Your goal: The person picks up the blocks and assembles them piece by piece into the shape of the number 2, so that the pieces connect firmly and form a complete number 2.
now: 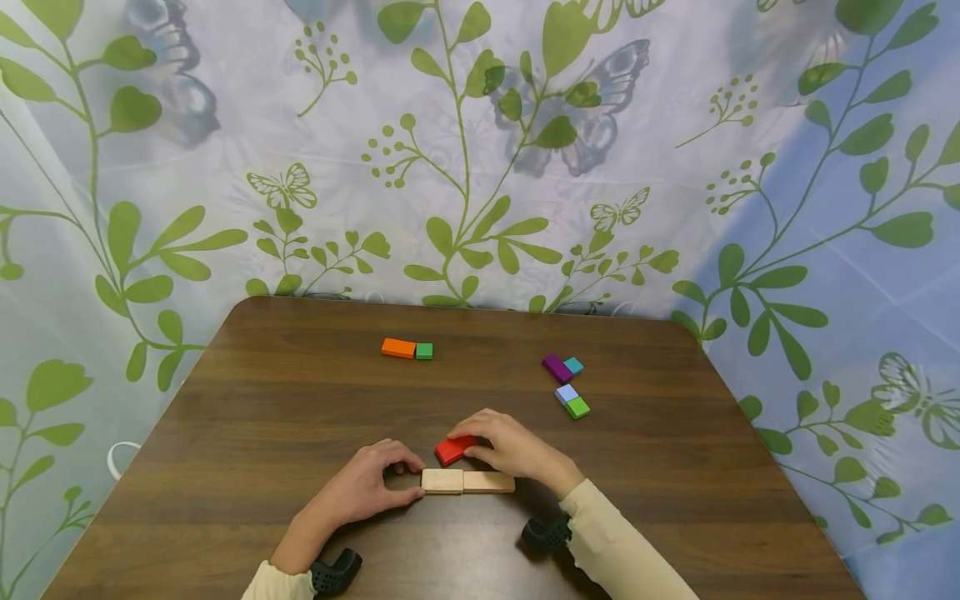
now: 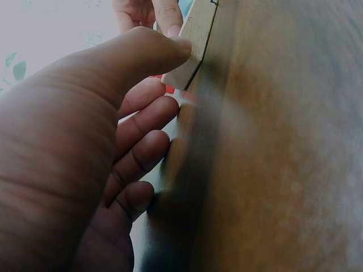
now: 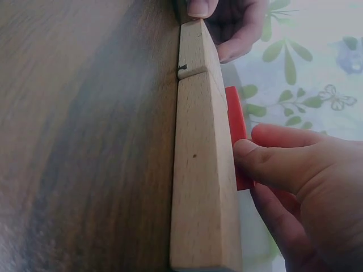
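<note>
Fingers of right hand (image 1: 517, 447): pinching red block (image 1: 451, 452), thumb at the near side, index at the far side. Red block angled, on the far side of the wooden row and just beside it; contact with row or surface (image 1: 300, 400) unclear, can't say.

Fingers of left hand (image 1: 365, 481): thumb and index pinching left wooden block (image 1: 442, 482) at its left end, one at each corner; other fingers loosely curved, off the block.

Left wooden block end to end with right wooden block (image 1: 489, 482), both lying on the surface in one straight line. Small dark mark on left wooden block near the seam, visible from right wrist.

Toward far edge, left of centre: orange block (image 1: 398, 348) beside green block (image 1: 424, 351). Farther right: purple block (image 1: 557, 368) touching teal block (image 1: 573, 365). Slightly nearer: pale blue block (image 1: 566, 393) against light green block (image 1: 577, 407). Behind the surface: hanging cloth (image 1: 405, 242) with green leaves and butterflies.
</note>
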